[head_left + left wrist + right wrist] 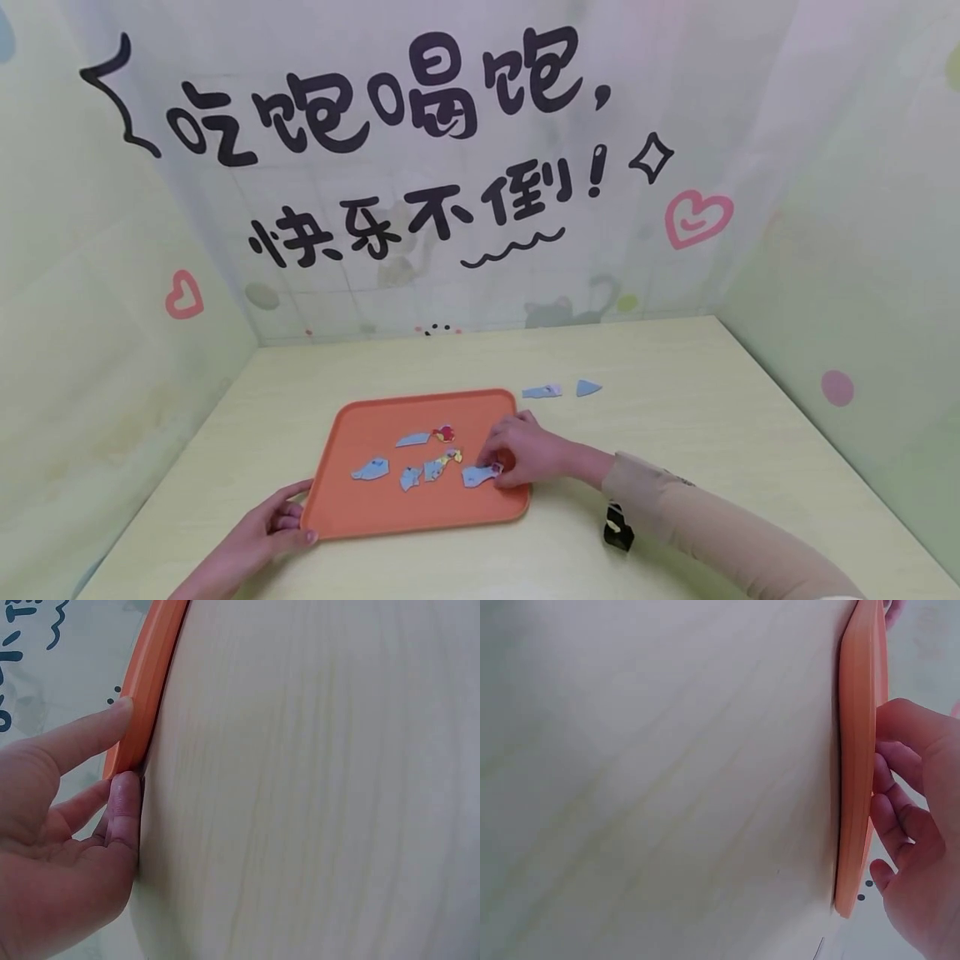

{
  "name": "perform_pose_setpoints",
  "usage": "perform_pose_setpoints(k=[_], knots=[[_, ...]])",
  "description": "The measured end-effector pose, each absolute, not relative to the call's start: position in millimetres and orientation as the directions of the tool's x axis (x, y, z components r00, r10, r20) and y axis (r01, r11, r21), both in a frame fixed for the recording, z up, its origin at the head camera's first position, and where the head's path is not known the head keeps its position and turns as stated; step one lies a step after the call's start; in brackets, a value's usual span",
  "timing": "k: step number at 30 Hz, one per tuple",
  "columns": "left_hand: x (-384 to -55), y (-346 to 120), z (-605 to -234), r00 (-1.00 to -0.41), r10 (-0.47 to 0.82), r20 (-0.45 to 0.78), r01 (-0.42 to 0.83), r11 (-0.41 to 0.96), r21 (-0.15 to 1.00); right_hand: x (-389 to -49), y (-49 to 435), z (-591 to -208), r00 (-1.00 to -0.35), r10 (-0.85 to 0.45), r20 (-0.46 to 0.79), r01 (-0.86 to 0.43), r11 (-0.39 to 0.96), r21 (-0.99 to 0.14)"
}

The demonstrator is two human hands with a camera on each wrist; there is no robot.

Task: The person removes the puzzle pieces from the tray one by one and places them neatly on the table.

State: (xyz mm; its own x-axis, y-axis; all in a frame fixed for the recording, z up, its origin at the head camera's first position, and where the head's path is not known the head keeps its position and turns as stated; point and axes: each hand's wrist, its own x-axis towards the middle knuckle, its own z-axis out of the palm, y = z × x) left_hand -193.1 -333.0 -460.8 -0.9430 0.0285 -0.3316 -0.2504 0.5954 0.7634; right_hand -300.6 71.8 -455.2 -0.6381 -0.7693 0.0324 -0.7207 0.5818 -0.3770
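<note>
An orange tray (405,515) lies on the table with several small light-blue paper puzzle pieces on it. At its near left corner my left hand (272,527) grips the rim; the left wrist view shows the thumb against the orange side and fingers round the corner. Inside the tray's right side, my right hand (528,450) pinches the right end of a blue puzzle piece (476,477), partly covering it. Other pieces are a pale blue one (371,469) at left, a long one (412,440) and a red-marked one (444,433). In the right wrist view, the rim hides the fingertips.
Beyond the tray's far right corner, a long blue piece (542,391) and a triangular one (588,388) lie on the pale wooden table (675,400). Printed curtain walls (465,283) stand around the table's back and sides. A black object (618,528) shows below the right sleeve.
</note>
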Motion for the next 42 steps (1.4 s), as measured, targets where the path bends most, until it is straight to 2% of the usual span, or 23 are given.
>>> perform_pose_setpoints(k=[5, 13, 24, 37, 42], knots=[[-194.4, -332.5, -461.5, -0.943, 0.038, -0.331, -0.243, 0.600, 0.762, -300.4, 70.0, -456.1, -0.667, -0.744, 0.022, -0.685, 0.602, -0.411], [-194.3, -331.8, -463.0, -0.950, 0.046, -0.310, -0.220, 0.607, 0.764, -302.4, 71.9, -456.0, -0.668, -0.743, 0.044, -0.691, 0.597, -0.407], [-196.6, -330.0, -461.3, -0.950, 0.043, -0.309, -0.214, 0.632, 0.745, -313.8, 93.1, -442.2, -0.688, -0.702, 0.183, -0.705, 0.588, -0.395], [-194.5, -338.9, -461.6, -0.950, 0.118, -0.291, -0.151, 0.642, 0.752, -338.0, 147.4, -428.4, -0.757, -0.547, 0.357, -0.651, 0.591, -0.476], [-195.5, -337.8, -461.3, -0.947, 0.107, -0.302, -0.166, 0.643, 0.748, -348.4, 176.2, -423.3, -0.801, -0.462, 0.381, -0.599, 0.631, -0.494]])
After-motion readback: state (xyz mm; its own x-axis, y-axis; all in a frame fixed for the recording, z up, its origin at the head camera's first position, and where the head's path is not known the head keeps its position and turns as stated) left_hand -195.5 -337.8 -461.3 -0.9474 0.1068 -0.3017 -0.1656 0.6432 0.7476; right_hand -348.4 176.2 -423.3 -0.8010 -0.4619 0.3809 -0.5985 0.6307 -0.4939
